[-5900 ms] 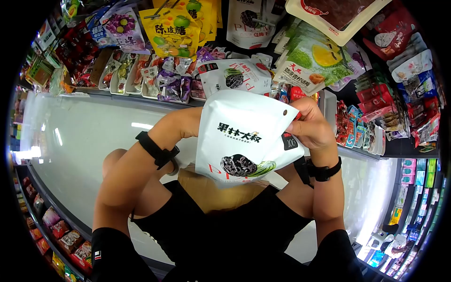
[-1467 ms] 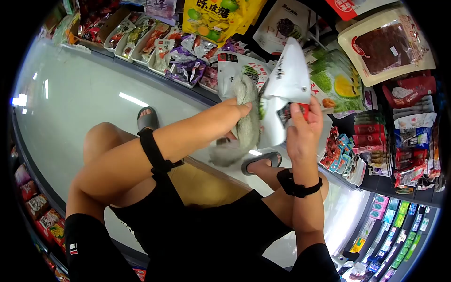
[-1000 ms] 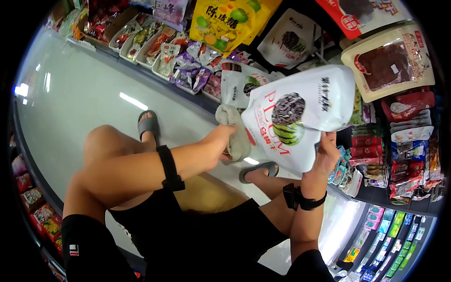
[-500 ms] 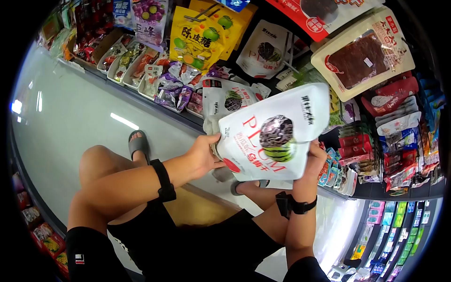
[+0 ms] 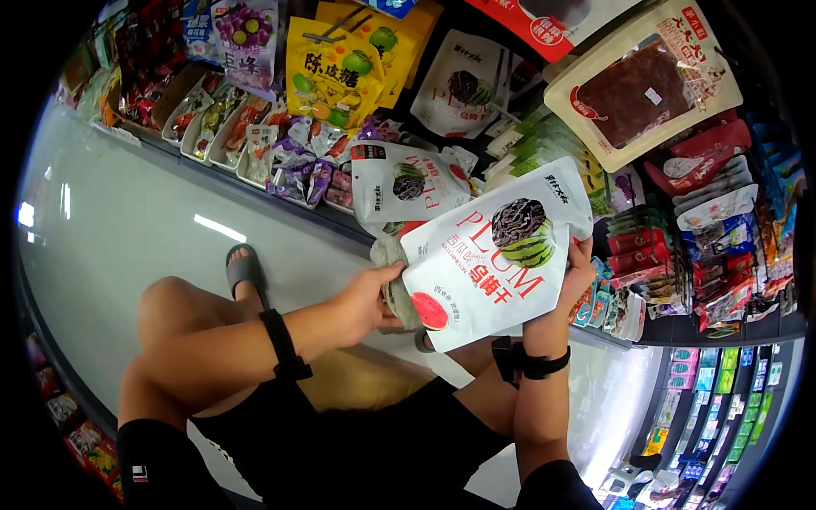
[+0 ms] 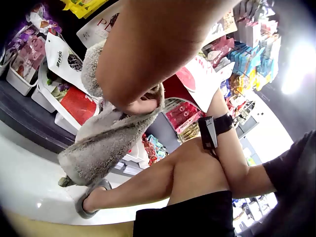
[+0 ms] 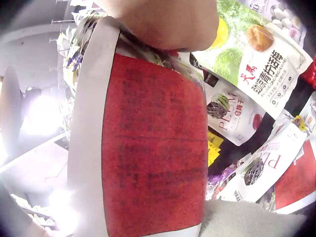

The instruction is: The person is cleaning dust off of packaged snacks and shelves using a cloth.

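My right hand grips the right edge of a white plum snack pouch, whose printed front faces up in the head view. In the right wrist view the same hand is at the pouch's end, and the red back panel shows. My left hand holds a grey fuzzy cloth at the pouch's left edge. Bunched and hanging, the cloth drops below the left hand in the left wrist view. Part of the cloth is hidden behind the pouch.
A second plum pouch lies at the shelf's front edge. Behind it are yellow candy bags on hooks and white trays of small packets. A cardboard box is under the person; a slippered foot stands left.
From both hands at the pouch, the left hand has come to hold the cloth. The pouch swung from tilted to front up, and the cloth moved to its left edge.
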The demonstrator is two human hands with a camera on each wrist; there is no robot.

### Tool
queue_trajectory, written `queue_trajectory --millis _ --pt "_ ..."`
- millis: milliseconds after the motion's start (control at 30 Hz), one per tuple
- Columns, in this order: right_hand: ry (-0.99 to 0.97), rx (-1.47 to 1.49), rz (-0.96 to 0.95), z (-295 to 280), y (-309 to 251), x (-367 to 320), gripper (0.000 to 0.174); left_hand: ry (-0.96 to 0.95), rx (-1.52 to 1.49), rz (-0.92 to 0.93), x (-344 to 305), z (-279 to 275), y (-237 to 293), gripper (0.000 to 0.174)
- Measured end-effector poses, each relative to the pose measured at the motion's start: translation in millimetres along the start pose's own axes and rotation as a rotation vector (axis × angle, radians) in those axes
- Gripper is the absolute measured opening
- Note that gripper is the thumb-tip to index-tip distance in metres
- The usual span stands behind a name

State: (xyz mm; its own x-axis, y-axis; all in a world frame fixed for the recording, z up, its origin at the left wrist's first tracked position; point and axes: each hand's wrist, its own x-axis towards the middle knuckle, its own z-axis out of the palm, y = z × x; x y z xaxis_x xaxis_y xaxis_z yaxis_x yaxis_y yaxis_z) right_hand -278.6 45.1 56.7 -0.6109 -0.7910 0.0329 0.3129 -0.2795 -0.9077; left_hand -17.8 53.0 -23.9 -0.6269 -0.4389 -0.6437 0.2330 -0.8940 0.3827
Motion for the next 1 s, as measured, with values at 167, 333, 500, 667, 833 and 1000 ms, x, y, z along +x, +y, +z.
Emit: queue_trajectory --millis 167,333,500,667,833,1000 --pt "-0.036 -0.101 -0.057 6.1 8.6 -0.9 0.035 -0.013 0.094 -0.066 0.8 -7.1 -14.5 0.052" --pt "-0.095 -0.004 0.026 14.8 11.1 -1.3 0.038 -0.04 0.117 -0.065 -7.9 -0.9 -15.4 0.052" --pt "-0.15 -0.088 0.046 16.2 13.5 5.6 0.04 -0.072 0.167 -0.014 -1.8 -12.5 -16.7 0.05" --pt "-0.211 -0.054 0.162 24.9 11.6 9.8 0.037 0.069 0.036 -0.033 -5.7 -15.9 -9.1 0.052" --pt "-0.166 -0.084 0.208 26.2 16.1 10.8 0.038 0.197 -0.213 0.107 -6.2 -17.4 -7.5 0.054" --pt "-0.191 -0.19 0.242 17.1 12.4 17.1 0.038 0.332 -0.363 0.293 -11.0 -17.0 13.2 0.057"
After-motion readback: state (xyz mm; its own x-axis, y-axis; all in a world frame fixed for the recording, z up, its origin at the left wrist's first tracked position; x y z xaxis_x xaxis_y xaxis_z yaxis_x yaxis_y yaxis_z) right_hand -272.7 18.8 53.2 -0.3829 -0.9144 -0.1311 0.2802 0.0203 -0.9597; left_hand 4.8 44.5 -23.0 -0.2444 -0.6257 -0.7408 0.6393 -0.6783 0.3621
